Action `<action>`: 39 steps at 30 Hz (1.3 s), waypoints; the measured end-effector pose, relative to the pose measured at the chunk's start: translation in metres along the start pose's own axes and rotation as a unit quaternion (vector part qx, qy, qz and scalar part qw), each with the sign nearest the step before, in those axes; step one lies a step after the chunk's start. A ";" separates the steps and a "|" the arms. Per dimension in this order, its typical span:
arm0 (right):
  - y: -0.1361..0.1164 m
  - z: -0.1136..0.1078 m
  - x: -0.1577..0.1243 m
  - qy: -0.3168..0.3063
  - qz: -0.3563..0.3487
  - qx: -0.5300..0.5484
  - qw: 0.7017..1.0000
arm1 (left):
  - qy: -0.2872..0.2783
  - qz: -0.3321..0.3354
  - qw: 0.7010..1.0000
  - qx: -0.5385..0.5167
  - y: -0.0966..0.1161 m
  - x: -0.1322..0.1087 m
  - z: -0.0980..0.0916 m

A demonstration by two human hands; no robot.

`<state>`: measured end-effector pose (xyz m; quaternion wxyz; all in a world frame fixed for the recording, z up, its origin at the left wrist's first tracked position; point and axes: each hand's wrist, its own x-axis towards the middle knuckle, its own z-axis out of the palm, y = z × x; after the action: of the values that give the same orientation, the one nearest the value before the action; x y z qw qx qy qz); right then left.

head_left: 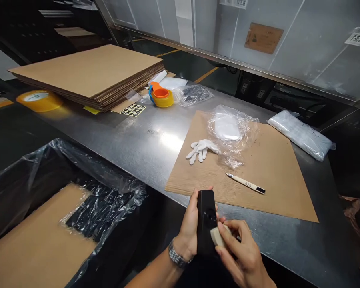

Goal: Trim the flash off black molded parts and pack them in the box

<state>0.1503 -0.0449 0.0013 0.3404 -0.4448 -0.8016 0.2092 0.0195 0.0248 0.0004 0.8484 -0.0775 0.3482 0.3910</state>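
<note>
My left hand (189, 230) is wrapped round a black oblong part (206, 212) with a round recess in its face, held upright in front of the table's edge. In my right hand (243, 250) I pinch a small cream-coloured block (217, 237), which rests against the lower right side of the black part. Just beyond my hands a pen-shaped craft knife (246, 183) marked A26 lies on a flat cardboard sheet (276, 160). Also on the sheet are a white glove (201, 151) and a crumpled clear plastic bag (231, 154).
A stack of cardboard sheets (87, 74) stands at the back left of the metal table (132, 144), near a yellow tape roll (40, 101) and an orange tape dispenser (161, 95). Lower left is a bin lined with black plastic (48, 156). A plastic-wrapped bundle (301, 134) lies right.
</note>
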 end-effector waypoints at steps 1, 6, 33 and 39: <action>0.000 0.002 -0.002 0.001 -0.010 0.013 1.000 | 0.001 0.002 1.000 -0.011 0.001 0.001 -0.001; -0.003 0.010 -0.001 0.018 -0.066 0.006 0.998 | 0.078 -0.013 0.997 0.025 -0.001 0.006 -0.005; 0.168 -0.075 0.051 0.188 0.262 -0.232 0.918 | -0.071 0.213 0.878 0.422 -0.001 -0.019 -0.012; 0.153 -0.078 0.050 0.147 0.269 -0.223 0.925 | -0.039 0.142 0.903 0.402 0.000 -0.018 -0.010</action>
<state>0.2764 0.0793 -0.0258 0.2775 -0.7338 -0.6188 0.0414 0.0063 0.0095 0.0045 0.7557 0.3365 0.4496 0.3371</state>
